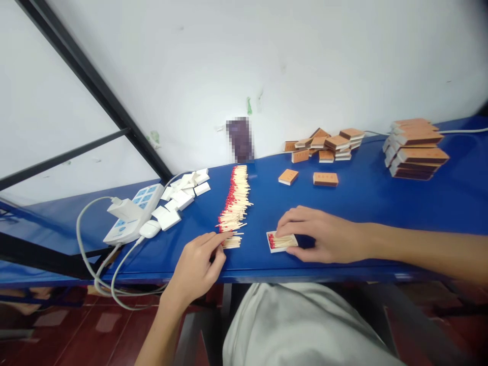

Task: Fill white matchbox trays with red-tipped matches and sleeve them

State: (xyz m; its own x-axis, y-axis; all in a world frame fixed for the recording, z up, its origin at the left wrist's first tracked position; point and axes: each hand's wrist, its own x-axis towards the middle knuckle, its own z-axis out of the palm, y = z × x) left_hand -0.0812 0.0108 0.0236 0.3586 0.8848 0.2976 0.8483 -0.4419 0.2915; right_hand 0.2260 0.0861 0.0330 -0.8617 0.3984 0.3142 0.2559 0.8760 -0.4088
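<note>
My left hand (200, 263) is at the near end of a long row of red-tipped matches (238, 190). Its curled index finger and thumb close about a small bunch of matches (233, 243) lying on the table. My right hand (322, 235) grips a white matchbox tray (282, 249), thumb at its near side and fingers over the far side. Red-headed matches lie inside the tray, heads to the left, partly covered by my fingers.
White empty matchbox trays (168, 218) lie in a heap at left, beside a power strip (133, 213) with cables. Orange matchboxes (320, 145) are piled at the back right; two lie nearer, one a box (325, 179). A taller stack (415, 150) stands far right.
</note>
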